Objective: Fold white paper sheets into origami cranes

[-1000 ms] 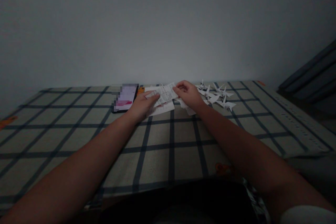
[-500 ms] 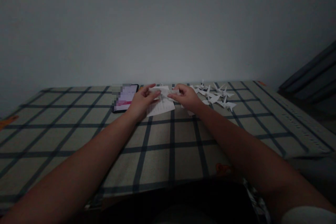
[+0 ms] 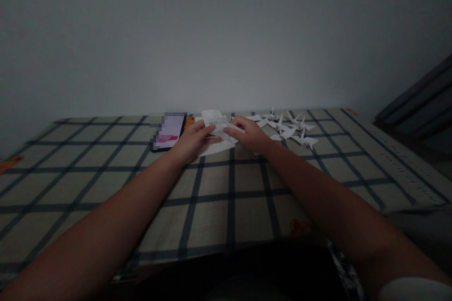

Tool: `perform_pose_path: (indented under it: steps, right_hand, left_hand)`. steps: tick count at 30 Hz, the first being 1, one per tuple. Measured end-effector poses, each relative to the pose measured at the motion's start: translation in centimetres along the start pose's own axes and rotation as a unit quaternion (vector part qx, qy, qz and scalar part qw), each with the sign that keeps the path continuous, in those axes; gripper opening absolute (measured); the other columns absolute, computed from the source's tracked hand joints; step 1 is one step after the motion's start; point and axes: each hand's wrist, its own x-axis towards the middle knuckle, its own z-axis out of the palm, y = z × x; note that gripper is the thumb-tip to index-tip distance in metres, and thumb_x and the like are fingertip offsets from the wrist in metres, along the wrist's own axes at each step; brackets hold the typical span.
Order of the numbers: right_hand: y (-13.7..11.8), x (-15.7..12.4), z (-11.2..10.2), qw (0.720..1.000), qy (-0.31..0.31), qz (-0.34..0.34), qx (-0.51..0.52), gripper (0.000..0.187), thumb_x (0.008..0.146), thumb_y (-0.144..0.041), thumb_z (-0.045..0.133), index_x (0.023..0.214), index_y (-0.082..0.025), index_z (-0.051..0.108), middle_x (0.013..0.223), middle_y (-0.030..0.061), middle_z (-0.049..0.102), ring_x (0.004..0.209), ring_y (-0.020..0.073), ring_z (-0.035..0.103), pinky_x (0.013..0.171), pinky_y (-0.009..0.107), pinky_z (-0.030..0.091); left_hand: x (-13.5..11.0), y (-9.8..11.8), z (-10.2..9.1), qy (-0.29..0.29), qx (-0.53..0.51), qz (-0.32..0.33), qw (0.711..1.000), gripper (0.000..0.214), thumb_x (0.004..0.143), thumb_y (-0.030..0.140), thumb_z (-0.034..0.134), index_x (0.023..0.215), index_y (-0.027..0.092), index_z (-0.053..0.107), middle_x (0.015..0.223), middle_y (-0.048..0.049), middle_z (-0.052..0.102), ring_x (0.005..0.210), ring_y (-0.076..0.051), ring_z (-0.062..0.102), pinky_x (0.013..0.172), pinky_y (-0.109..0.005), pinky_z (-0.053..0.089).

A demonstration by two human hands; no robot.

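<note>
1. While the fingers of the left hand (image 3: 187, 145) and right hand (image 3: 252, 135) sit nearly closed, thumbs uppermost, they pinch a printed paper (image 3: 213, 116) between them.
2. Loose sheet (image 3: 221, 148) just beneath the fingers; best not caught in the grip.
3. Judgement: pinch lightly and evenly, edges lined up before pressing; thin paper likely creases wherever squeezed.
4. Phone (image 3: 172, 130) left of the fingers, paper cranes (image 3: 306, 141) right: wrists should clear both.

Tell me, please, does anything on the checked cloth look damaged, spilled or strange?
Nothing looks spilled or clearly damaged. Only the phone looks odd: its left side breaks into square blocks that run past its edge, so this is probably image pixelation, not screen damage.
</note>
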Motion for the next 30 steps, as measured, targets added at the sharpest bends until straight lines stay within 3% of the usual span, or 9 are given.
perform_pose_path:
  steps: [3,5,9,15,18,20,23,25,30]
  right_hand:
    - [0.2,0.2,0.2,0.998,0.035,0.031,0.049,0.032,0.089,-0.050,0.059,0.080,-0.021,0.050,0.077,0.0003,0.055,0.072,0.0148,0.051,0.065,0.030,0.041]
    - [0.5,0.3,0.3,0.990,0.051,0.064,0.113,0.023,0.088,-0.040,0.059,0.099,-0.021,0.052,0.084,0.0012,0.061,0.073,0.0147,0.056,0.064,0.029,0.045]
    - [1.1,0.4,0.1,0.981,0.060,0.092,0.160,0.050,0.087,-0.023,0.053,0.136,-0.023,0.044,0.085,0.0015,0.067,0.068,0.0141,0.060,0.060,0.028,0.048]
    - [1.0,0.3,-0.3,0.994,0.032,0.064,0.077,0.035,0.083,-0.015,0.050,0.109,-0.017,0.074,0.105,0.0084,0.074,0.088,0.0183,0.066,0.079,0.035,0.055]
    - [1.1,0.3,-0.1,0.991,0.007,0.064,0.115,0.042,0.083,-0.015,0.053,0.118,-0.020,0.074,0.122,0.0090,0.071,0.100,0.0203,0.067,0.088,0.038,0.056]
    - [1.3,0.3,0.0,0.991,-0.013,0.053,0.126,0.043,0.083,-0.015,0.055,0.121,-0.022,0.073,0.126,0.0089,0.070,0.107,0.0214,0.067,0.094,0.041,0.055]
    - [1.3,0.3,-0.1,0.992,-0.017,0.037,0.116,0.035,0.083,-0.021,0.063,0.116,-0.022,0.076,0.124,0.0092,0.071,0.108,0.0219,0.066,0.098,0.042,0.053]
    - [1.3,0.3,-0.2,0.993,-0.007,0.047,0.111,0.027,0.084,-0.030,0.068,0.107,-0.020,0.078,0.113,0.0099,0.074,0.096,0.0205,0.068,0.091,0.040,0.055]
    - [1.2,0.7,-0.5,0.978,0.057,0.139,0.141,0.035,0.090,-0.048,0.064,0.089,-0.015,0.074,0.090,0.0096,0.076,0.069,0.0152,0.064,0.065,0.030,0.054]
  left_hand:
    - [0.0,0.1,0.0,0.035,-0.004,0.015,0.999,0.024,0.080,0.023,0.073,0.102,0.014,0.071,0.103,-0.0117,0.077,0.095,-0.025,0.073,0.089,-0.042,0.059]
    - [0.1,0.1,-0.1,0.053,0.004,0.034,0.998,0.027,0.080,0.024,0.073,0.105,0.014,0.070,0.104,-0.0118,0.077,0.099,-0.027,0.073,0.093,-0.045,0.058]
    - [0.6,-0.2,-0.3,0.067,0.015,0.088,0.994,0.037,0.078,0.029,0.076,0.111,0.015,0.067,0.112,-0.0133,0.076,0.106,-0.028,0.071,0.098,-0.048,0.055]
    - [1.1,0.1,-1.0,0.089,0.028,0.118,0.989,0.065,0.078,0.024,0.074,0.139,0.022,0.052,0.117,-0.0108,0.073,0.101,-0.026,0.073,0.090,-0.044,0.059]
    - [1.1,0.4,-1.2,0.120,0.030,0.083,0.989,0.088,0.078,0.018,0.071,0.156,0.030,0.032,0.112,-0.0078,0.074,0.090,-0.024,0.075,0.082,-0.040,0.061]
    - [1.0,0.6,-1.1,0.117,0.040,0.068,0.990,0.090,0.078,0.018,0.070,0.158,0.032,0.030,0.109,-0.0072,0.074,0.085,-0.023,0.075,0.078,-0.038,0.061]
    - [0.6,0.9,-0.9,0.114,0.054,0.075,0.989,0.072,0.075,0.019,0.070,0.145,0.024,0.053,0.111,-0.0092,0.073,0.085,-0.021,0.073,0.076,-0.033,0.060]
    - [0.3,1.2,-0.6,0.113,0.051,0.075,0.989,0.055,0.074,0.021,0.070,0.128,0.017,0.067,0.112,-0.0109,0.073,0.085,-0.020,0.071,0.073,-0.030,0.059]
    - [-0.2,1.7,-0.5,0.041,0.003,0.062,0.997,0.037,0.073,0.031,0.058,0.101,0.013,0.075,0.108,-0.0114,0.073,0.070,-0.018,0.066,0.058,-0.032,0.058]
